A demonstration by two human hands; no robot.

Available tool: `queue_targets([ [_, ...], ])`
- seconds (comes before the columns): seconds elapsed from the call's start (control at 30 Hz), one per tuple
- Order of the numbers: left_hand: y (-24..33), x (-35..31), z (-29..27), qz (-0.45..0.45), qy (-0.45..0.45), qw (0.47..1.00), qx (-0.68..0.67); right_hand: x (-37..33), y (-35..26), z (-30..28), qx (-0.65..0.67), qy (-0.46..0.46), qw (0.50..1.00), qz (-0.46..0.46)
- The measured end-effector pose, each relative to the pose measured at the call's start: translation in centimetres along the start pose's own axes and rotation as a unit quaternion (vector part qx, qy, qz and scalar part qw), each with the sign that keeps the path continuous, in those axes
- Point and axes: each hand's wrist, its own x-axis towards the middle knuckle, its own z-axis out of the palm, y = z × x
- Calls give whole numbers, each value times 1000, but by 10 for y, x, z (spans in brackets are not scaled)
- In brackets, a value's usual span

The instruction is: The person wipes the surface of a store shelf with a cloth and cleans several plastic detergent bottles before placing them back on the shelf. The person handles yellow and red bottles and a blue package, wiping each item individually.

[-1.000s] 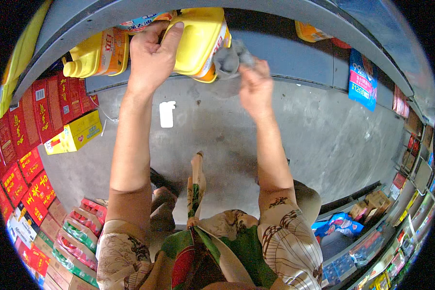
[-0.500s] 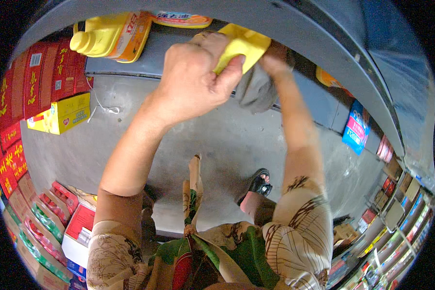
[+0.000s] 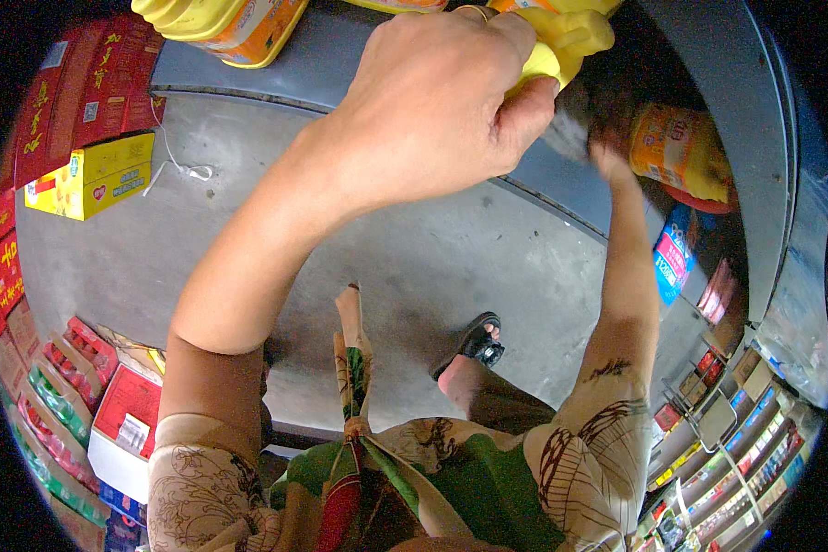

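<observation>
Left hand (image 3: 442, 106): is being kept closed around the top of a yellow jug (image 3: 580, 37), the thumb being laid near the cap.
Yellow jug: is being held at the grey shelf (image 3: 193, 64), much of its body being hidden by the hand and the upper edge.
Right hand (image 3: 610, 155): is being blurred, a grey cloth (image 3: 569, 129) apparently being gripped.
Grey cloth: is being carried rightward from beside the jug, toward an orange-labelled jug (image 3: 676, 147).
Cloth work: is apparently being shifted from jug to shelf.
</observation>
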Motion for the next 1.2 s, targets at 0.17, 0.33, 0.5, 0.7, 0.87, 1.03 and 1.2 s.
queue_targets([
  [0.17, 7, 0, -10, -24, -9, 1000, 3, -125, -3, 49, 31, 148, 985, 78],
  [0.33, 13, 1, -15, -19, -49, 999, -7, -144, 89, 70, 21, 199, 925, 324],
  [0.5, 1, -23, -19, 21, 57, 998, 34, -99, -123, 52, 3, 253, 967, 22],
  [0.7, -46, -68, 4, -215, -104, 969, -68, -89, -214, 41, -20, 194, 966, -169],
  [0.87, -50, -60, 38, -218, -138, 933, -251, -114, -152, 16, 152, 117, 975, -111],
  [1.03, -22, -55, 95, -77, -56, 993, -75, -140, -145, -21, 347, 100, 931, -57],
  [1.2, -6, -3, 148, -118, -101, 973, -173, -123, -152, -18, 425, 163, 890, 9],
])
